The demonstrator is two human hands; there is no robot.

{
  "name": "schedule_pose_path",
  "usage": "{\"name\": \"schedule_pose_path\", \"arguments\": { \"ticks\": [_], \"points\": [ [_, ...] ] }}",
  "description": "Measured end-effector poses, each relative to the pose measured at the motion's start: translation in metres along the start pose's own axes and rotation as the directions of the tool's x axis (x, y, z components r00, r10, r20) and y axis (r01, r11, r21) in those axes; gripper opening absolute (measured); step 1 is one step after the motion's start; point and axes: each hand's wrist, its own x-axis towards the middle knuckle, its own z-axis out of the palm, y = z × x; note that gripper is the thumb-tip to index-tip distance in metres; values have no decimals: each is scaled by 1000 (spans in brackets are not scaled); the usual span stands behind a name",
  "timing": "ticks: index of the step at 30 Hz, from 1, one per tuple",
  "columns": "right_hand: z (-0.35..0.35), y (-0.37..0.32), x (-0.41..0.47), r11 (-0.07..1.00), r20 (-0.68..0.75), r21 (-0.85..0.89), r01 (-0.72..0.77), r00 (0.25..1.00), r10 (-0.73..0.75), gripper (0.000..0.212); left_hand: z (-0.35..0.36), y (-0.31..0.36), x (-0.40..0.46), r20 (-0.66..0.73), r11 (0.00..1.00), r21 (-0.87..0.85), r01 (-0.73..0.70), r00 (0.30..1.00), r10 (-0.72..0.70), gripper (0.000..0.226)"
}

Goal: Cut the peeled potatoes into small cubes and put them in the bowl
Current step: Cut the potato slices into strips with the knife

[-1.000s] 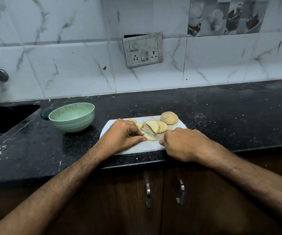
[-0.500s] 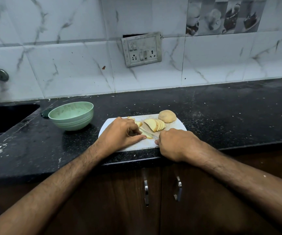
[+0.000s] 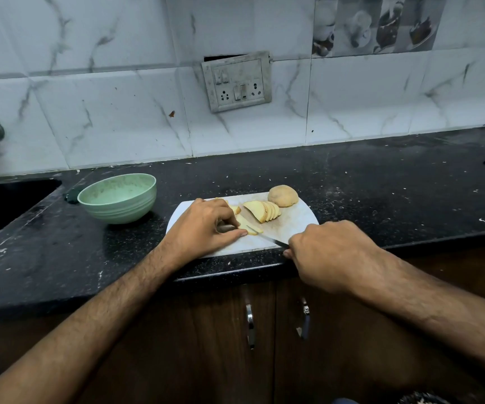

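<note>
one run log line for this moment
stage: cutting slices | left hand: holds potato slice on board | right hand: grips knife | bowl: no cubes

Bowl [image 3: 117, 198] left of cutting board [image 3: 293, 223]

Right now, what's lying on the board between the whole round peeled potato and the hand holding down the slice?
In the head view, a fanned stack of pale potato slices lies on the white cutting board between the whole potato and the left hand.

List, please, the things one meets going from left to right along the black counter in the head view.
Dark sink → pale green ribbed bowl → left hand → fanned yellow potato slices → whole peeled potato → right hand.
</note>
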Motion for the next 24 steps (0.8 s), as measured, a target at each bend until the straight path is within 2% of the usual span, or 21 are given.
{"name": "schedule_pose_path", "arguments": {
  "ticks": [2, 4, 9, 17, 24],
  "points": [
    [0, 6, 0, 997, -31, -81, 3, 999, -6, 27, 0, -2, 1, -8, 999, -37, 5, 1000, -5, 35],
    [3, 12, 3, 996, -23, -87, -15, 1000, 13, 28, 0, -1, 0, -21, 999, -52, 0, 1000, -1, 30],
    [5, 19, 9, 982, 24, 161, -97, 995, 95, 35, -1, 1, -5, -54, 999, -46, 21, 998, -23, 21],
    [-2, 4, 19, 962, 82, 252, -108, 993, 90, 31, -3, 2, -6, -35, 999, 17, 28, 999, -27, 15],
    [-5, -8, 25, 956, 120, 260, -140, 986, 111, 28, -2, 0, -6, -30, 997, 81, 2, 1000, 1, 17]
  ]
}}
